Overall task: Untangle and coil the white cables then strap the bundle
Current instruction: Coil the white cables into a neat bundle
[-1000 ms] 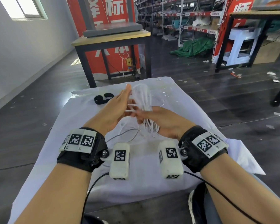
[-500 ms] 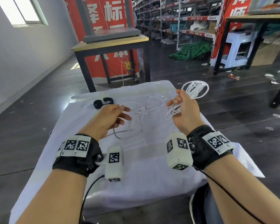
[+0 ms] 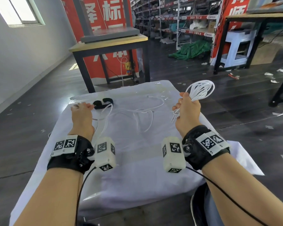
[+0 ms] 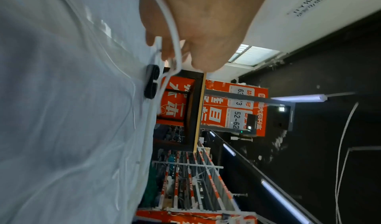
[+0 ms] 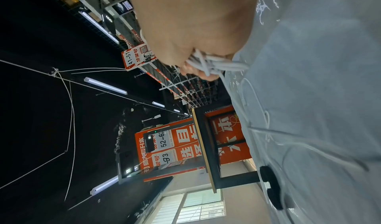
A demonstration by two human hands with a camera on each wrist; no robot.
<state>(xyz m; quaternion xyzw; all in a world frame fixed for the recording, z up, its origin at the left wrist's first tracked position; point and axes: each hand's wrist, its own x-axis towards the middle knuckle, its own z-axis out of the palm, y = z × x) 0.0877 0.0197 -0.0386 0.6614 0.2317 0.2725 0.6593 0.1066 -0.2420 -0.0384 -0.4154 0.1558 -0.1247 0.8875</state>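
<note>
1. Coil (image 3: 201,91): a bunch of white loops gripped in the right hand (image 3: 187,110), fist clenched round its waist and raised over the right edge of the table (image 3: 137,168). Loops fan above the fist; short ends hang below it.
2. Loose cable (image 3: 137,111) not yet coiled: it trails from the fist leftward across the cloth in slack curves, toward the left hand (image 3: 82,111).
3. Left hand is low over the far-left cloth, fingers pinching a strand near a connector end (left wrist view shows the strand crossing the fingers (image 4: 164,51)).
4. Strap (image 3: 103,103): black, curled, lying on the cloth just beside the left fingertips, unused.
5. Judged step: draw out the remaining length and feed it into the coil.
6. To do it well: keep the right grip firm so loops do not spill; let the strand slide through the left fingers to strip twists; match new loops to the existing ones; leave the strap within reach.
7. Risk: crossing curves mid-table may knot if pulled fast.
</note>
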